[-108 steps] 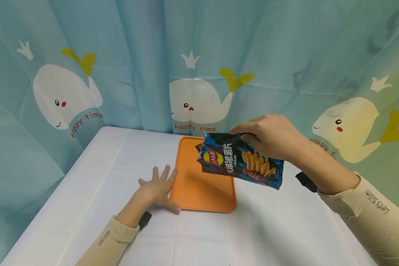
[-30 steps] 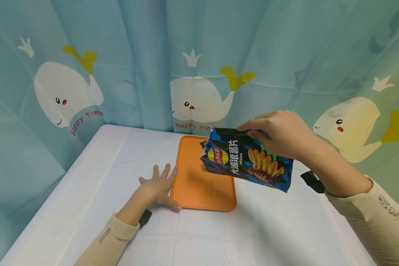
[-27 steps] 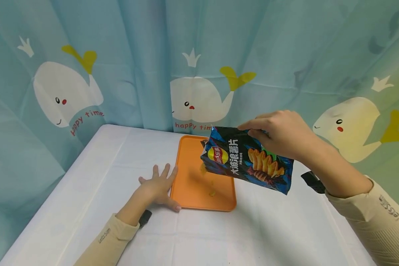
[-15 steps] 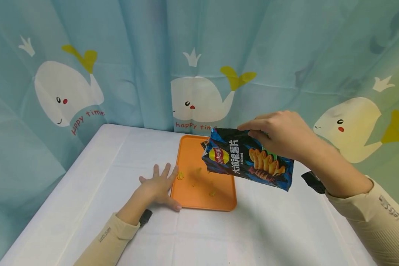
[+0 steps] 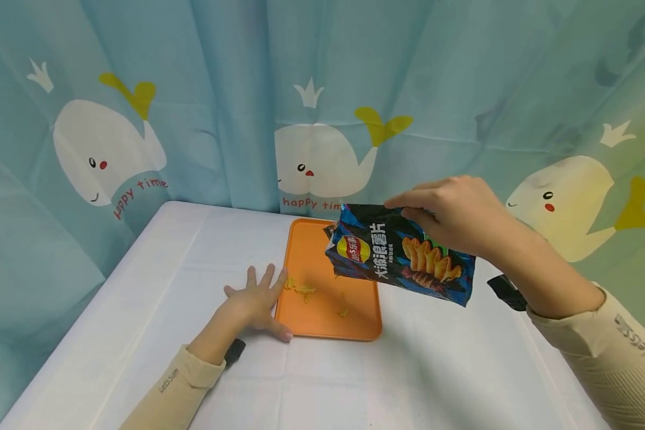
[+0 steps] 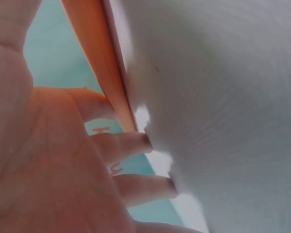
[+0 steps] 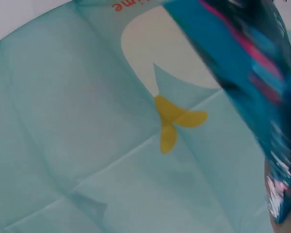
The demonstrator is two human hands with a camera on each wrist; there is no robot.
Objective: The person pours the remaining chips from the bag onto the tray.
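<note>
Right of centre, the right hand (image 5: 451, 215) pinches the chip bag (image 5: 403, 257) by its upper edge, mouth leftward over the mid-frame tray (image 5: 322, 323), seemingly tipped to shed chips (image 5: 304, 290); left of centre, the left hand (image 5: 255, 306), fingers spread, touches the tray, perhaps steadying it.

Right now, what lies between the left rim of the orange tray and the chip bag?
In the head view, yellow pieces, apparently chips, show on the orange tray, then mostly bare surface toward the chip bag.
</note>
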